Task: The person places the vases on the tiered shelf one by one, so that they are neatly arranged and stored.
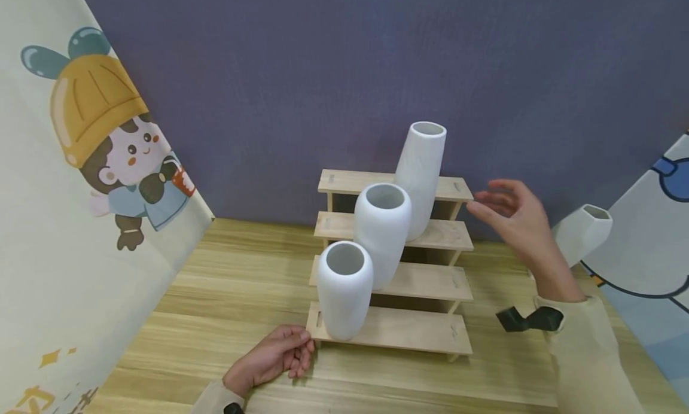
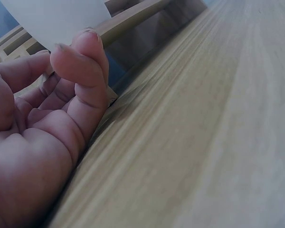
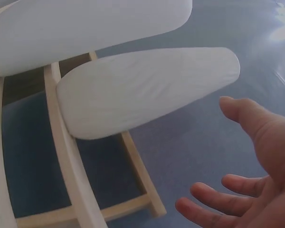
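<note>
A four-step wooden display stand [image 1: 425, 330] holds three white vases. The short vase [image 1: 344, 300] sits at the left of the lowest step, and the mid-height vase [image 1: 381, 240] one step higher. A tall tapered vase [image 1: 422, 169] stands on the step below the top one, leaning slightly in the head view. At the lowest step's left corner, my left hand [image 1: 277, 357] pinches the board's end, thumb at the edge and fingers curled. My right hand [image 1: 508, 213] hovers by the top step's right end, fingers loosely curved around nothing. In the right wrist view it is apart from the tall vase [image 3: 152, 90].
Another white vase [image 1: 578, 234] with an angular mouth stands on the wood-grain tabletop [image 1: 226, 282], partly behind my right wrist. A dark blue wall [image 1: 280, 91] rises behind the stand. Cartoon-printed panels [image 1: 107, 157] flank both sides.
</note>
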`<state>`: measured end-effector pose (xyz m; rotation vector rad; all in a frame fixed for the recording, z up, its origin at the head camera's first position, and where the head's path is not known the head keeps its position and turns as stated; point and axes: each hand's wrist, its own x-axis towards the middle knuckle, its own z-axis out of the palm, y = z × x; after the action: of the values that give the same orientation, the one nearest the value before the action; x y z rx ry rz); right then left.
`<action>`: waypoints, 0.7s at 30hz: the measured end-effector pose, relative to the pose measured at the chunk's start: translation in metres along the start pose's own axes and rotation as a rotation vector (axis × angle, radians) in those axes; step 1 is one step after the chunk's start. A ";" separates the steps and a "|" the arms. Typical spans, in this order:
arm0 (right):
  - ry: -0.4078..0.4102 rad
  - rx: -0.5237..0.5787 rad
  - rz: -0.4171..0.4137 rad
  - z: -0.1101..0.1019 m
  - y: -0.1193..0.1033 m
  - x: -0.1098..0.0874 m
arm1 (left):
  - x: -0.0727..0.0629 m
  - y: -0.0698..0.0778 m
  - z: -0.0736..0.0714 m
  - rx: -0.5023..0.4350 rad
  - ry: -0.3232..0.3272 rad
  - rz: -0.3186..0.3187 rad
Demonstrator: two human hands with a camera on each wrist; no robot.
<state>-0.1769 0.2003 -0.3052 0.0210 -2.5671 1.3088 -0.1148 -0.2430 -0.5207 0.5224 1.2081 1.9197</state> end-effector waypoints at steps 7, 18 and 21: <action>-0.005 -0.022 -0.003 -0.011 0.020 0.015 | 0.014 0.001 0.004 -0.014 0.008 0.024; -0.024 0.002 0.025 -0.034 0.049 0.039 | 0.037 0.001 0.010 -0.037 0.019 0.066; -0.024 -0.016 0.033 -0.038 0.057 0.046 | 0.043 0.002 0.012 -0.042 0.034 0.065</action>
<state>-0.2202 0.2694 -0.3181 -0.0090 -2.6084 1.3076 -0.1330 -0.2024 -0.5157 0.5149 1.1830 2.0118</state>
